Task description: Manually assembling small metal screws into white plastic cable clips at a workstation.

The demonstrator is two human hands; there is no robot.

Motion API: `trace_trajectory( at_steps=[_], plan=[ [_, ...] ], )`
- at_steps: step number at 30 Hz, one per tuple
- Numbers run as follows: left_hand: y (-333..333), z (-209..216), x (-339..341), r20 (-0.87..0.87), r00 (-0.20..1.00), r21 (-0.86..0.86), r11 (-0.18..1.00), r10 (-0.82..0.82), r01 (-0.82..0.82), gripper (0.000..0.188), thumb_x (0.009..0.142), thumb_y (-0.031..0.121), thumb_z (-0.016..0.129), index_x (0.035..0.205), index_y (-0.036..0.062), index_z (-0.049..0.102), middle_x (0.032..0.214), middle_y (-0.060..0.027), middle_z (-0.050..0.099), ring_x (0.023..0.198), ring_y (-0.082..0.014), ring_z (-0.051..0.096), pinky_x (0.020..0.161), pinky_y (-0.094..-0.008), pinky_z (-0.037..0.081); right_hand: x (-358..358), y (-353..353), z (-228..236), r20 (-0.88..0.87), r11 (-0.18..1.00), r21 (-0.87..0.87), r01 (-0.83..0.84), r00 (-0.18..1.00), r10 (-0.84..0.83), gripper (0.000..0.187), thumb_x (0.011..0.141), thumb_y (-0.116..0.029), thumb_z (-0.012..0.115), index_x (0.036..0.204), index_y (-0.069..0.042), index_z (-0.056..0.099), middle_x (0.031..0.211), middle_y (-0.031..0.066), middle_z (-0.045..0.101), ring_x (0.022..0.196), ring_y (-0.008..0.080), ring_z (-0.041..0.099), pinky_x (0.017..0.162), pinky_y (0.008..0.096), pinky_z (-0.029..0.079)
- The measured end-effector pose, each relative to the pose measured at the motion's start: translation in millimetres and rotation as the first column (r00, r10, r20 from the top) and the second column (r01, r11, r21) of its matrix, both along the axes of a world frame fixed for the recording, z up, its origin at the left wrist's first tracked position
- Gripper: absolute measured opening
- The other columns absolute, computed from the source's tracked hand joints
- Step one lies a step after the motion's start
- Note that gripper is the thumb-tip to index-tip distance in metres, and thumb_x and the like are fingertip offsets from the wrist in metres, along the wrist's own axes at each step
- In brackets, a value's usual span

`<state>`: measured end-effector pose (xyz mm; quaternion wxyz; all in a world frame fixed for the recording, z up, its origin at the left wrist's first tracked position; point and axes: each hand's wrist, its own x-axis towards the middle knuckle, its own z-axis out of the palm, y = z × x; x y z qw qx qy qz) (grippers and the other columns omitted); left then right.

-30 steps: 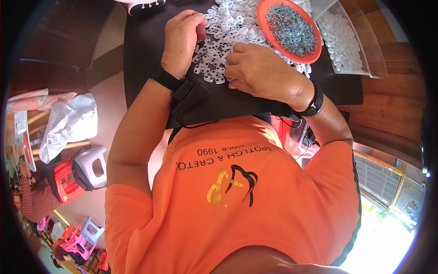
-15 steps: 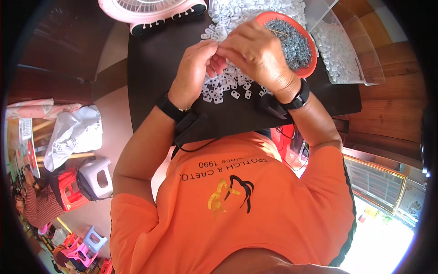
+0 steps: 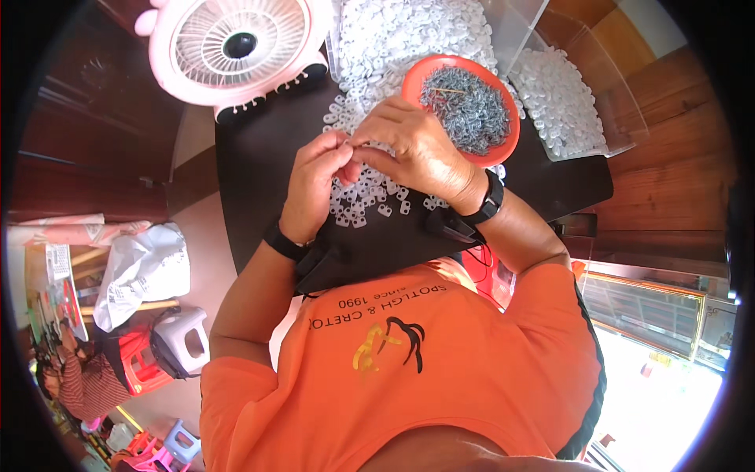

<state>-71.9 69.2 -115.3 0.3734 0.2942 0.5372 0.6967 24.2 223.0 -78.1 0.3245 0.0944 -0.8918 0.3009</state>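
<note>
My left hand and my right hand meet fingertip to fingertip over the dark table. Both are closed in a pinch, and whatever lies between the fingertips is too small to make out. Below and around them are scattered small white plastic pieces with holes. To the right of my right hand, an orange-red bowl holds a heap of small grey metal pins or nails, with a thin wooden stick on top.
A pink fan stands at the far left of the table. Behind the bowl is a large pile of white pieces. A clear plastic box with more white pieces sits at right. Plastic stools and another person are at lower left.
The view has shifted, so the tabletop sits lower and more of the fan shows. My hands stay pinched together, with the fingertips still touching over the white pieces.
</note>
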Motion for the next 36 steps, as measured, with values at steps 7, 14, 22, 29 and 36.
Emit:
trace_trajectory(
  at_steps=[7, 14, 22, 29, 36],
  plan=[
    [-1, -1, -5, -0.157, 0.986, -0.058, 0.997, 0.047, -0.057, 0.023, 0.095, 0.016, 0.041, 0.083, 0.0016, 0.054, 0.070, -0.0033, 0.051, 0.062, -0.0102, 0.047, 0.061, -0.0238, 0.037, 12, 66, 11, -0.009, 0.889, 0.220, 0.402, 0.912, -0.410, 0.008, 0.075, -0.013, 0.067, 0.082, -0.009, 0.068, 0.084, 0.0079, 0.066, 0.078, 0.0281, 0.063, 0.068, 0.0364, 0.050],
    [1, 0, -6, -0.197, 0.980, -0.103, 0.993, 0.041, -0.062, 0.022, 0.095, 0.016, 0.041, 0.083, 0.0018, 0.053, 0.069, -0.0035, 0.050, 0.062, -0.0110, 0.046, 0.061, -0.0241, 0.038, 5, 93, -28, 0.254, 0.809, 0.470, 0.354, 0.823, -0.508, 0.014, 0.078, -0.018, 0.058, 0.081, -0.009, 0.068, 0.085, 0.0106, 0.065, 0.084, 0.0302, 0.062, 0.072, 0.0414, 0.050],
    [0, 1, -6, -0.168, 0.986, -0.112, 0.993, 0.023, -0.042, 0.023, 0.095, 0.016, 0.040, 0.082, 0.0019, 0.053, 0.069, -0.0036, 0.051, 0.063, -0.0116, 0.046, 0.063, -0.0249, 0.038, -1, 96, -34, 0.278, 0.811, 0.463, 0.356, 0.811, -0.515, 0.015, 0.079, -0.018, 0.057, 0.079, -0.006, 0.066, 0.085, 0.0120, 0.065, 0.084, 0.0315, 0.063, 0.073, 0.0431, 0.051],
    [1, 2, -5, -0.153, 0.988, -0.110, 0.994, 0.008, -0.025, 0.023, 0.095, 0.016, 0.041, 0.082, 0.0020, 0.054, 0.069, -0.0032, 0.051, 0.062, -0.0111, 0.047, 0.061, -0.0248, 0.038, 2, 103, -37, 0.266, 0.816, 0.417, 0.401, 0.805, -0.531, 0.011, 0.080, -0.015, 0.056, 0.079, -0.007, 0.063, 0.083, 0.0094, 0.065, 0.081, 0.0295, 0.061, 0.072, 0.0412, 0.049],
    [1, 3, -4, -0.135, 0.989, -0.093, 0.992, 0.068, -0.081, 0.022, 0.091, 0.017, 0.046, 0.077, 0.0020, 0.055, 0.066, -0.0019, 0.054, 0.059, -0.0093, 0.049, 0.058, -0.0234, 0.038, 7, 102, -32, 0.258, 0.882, 0.334, 0.331, 0.868, -0.424, 0.010, 0.078, -0.016, 0.058, 0.081, -0.008, 0.064, 0.084, 0.0091, 0.065, 0.085, 0.0290, 0.061, 0.073, 0.0404, 0.049]
  ],
)
